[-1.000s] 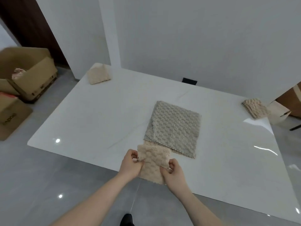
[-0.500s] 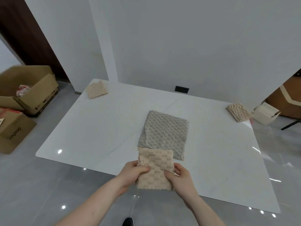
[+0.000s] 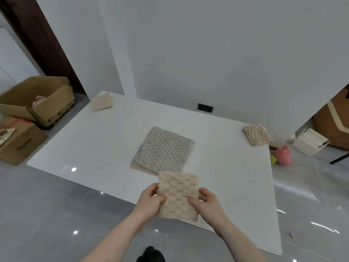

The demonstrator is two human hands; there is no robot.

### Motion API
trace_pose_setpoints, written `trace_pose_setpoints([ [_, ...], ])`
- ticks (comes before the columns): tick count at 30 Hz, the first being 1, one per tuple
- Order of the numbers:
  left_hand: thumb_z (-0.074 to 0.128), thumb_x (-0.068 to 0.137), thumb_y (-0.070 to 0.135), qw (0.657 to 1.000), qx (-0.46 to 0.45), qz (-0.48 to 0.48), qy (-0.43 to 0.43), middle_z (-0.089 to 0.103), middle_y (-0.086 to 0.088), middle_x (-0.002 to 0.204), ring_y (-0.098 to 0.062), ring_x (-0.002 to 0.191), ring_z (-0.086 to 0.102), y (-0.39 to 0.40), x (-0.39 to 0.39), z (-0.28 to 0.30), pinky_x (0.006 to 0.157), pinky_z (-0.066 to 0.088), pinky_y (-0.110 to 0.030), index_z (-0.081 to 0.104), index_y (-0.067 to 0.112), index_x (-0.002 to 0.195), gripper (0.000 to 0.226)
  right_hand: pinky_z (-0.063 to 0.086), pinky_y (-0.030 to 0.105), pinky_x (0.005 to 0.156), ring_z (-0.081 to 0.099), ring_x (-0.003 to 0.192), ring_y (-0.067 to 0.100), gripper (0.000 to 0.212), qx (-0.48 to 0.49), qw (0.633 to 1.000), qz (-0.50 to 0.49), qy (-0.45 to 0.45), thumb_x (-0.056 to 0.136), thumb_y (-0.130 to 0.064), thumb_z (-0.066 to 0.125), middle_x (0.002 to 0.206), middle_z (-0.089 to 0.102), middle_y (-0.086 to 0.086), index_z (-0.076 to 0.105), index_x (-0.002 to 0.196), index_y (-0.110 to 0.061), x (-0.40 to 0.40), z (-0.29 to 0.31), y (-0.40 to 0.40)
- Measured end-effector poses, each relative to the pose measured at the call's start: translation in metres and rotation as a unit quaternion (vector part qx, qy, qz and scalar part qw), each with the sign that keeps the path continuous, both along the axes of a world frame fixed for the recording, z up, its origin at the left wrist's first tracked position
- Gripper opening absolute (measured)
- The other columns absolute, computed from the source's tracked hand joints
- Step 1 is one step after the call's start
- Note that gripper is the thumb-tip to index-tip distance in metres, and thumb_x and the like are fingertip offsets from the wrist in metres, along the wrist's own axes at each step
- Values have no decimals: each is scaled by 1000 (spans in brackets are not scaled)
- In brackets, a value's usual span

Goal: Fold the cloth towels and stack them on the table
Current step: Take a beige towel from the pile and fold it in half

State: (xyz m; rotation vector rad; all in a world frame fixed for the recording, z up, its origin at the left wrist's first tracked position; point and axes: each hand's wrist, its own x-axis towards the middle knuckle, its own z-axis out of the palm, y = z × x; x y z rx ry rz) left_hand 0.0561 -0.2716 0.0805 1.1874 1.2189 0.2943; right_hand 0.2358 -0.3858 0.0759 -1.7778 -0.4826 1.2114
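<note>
A: Where was the beige towel (image 3: 178, 196)?
B: Folded small, held over the near edge of the table (image 3: 105, 140); left hand (image 3: 150, 202) and right hand (image 3: 206, 202) each pinched a side, thumbs on top.
A: And the grey towel (image 3: 163, 150)?
B: Flat mid-table, just beyond

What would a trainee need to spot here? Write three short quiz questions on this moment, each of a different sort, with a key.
1. True or false: the folded beige towel lies flat on the table.
2. Which colour of cloth tops the middle pile? A grey, B pink, C white.
3. How many hands grip the folded beige towel?

Key:
1. False; left hand and right hand hold it at the near edge.
2. A.
3. Two.
</note>
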Motion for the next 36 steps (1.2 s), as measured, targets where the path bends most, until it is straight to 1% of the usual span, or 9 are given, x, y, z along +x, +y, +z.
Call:
trace_pose_setpoints([
  [3,59,83,-2,1000,4,-23,9,73,-3,108,-15,88,68,-8,13,5,73,51,-31,71,26,105,37,57,27,71,77,86,16,19,-2,1000,-2,13,88,-14,74,94,79,-3,70,107,-15,15,3,-7],
  [7,55,84,-2,999,20,-42,13,71,4,107,-11,77,68,-5,32,9,67,51,-30,70,29,107,41,61,34,80,77,91,15,20,-12,1000,-14,10,87,-19,76,99,80,-1,72,106,-17,31,1,-9],
  [12,56,82,4,997,15,-77,11,68,5,110,-16,91,70,-7,54,-1,70,56,-31,67,34,114,45,61,40,88,76,93,16,20,-29,999,-17,-9,87,-21,76,101,79,0,73,106,-18,55,-6,-19],
  [18,58,82,1,996,19,-84,5,68,0,107,-17,87,71,-22,77,-1,64,54,-29,64,35,117,49,60,32,74,77,90,18,26,-23,999,-23,12,91,-17,73,101,79,2,66,116,-19,80,-2,-32],
  [24,56,90,6,991,29,-127,19,63,4,117,-16,96,69,-34,110,7,69,57,-29,54,43,124,51,63,41,85,77,90,17,25,-23,1000,1,16,94,-34,68,95,79,1,64,118,-27,122,6,-41],
  [27,57,90,7,992,34,-116,20,62,6,117,-16,96,69,-51,139,8,67,54,-25,56,45,125,52,60,42,90,75,94,17,21,-33,999,23,-3,93,-34,69,97,78,-2,68,112,-26,155,7,-54],
  [31,58,89,7,996,39,-84,17,63,5,117,-15,96,70,-87,184,8,71,56,-24,57,42,130,54,58,31,77,73,96,12,19,-34,998,42,7,90,-27,73,107,77,-2,71,108,-22,205,5,-78],
  [34,59,88,6,996,38,-74,22,63,6,118,-14,97,70,-110,210,3,72,58,-23,56,41,133,56,55,22,64,75,85,9,18,-38,997,44,42,92,-19,72,102,78,0,69,108,-12,235,3,-92],
  [36,60,88,7,997,36,-65,22,64,7,118,-13,97,70,-123,221,1,72,58,-22,56,42,133,57,55,23,64,75,83,11,21,-45,997,52,48,92,-19,73,100,78,2,67,111,-11,249,-1,-99],
])
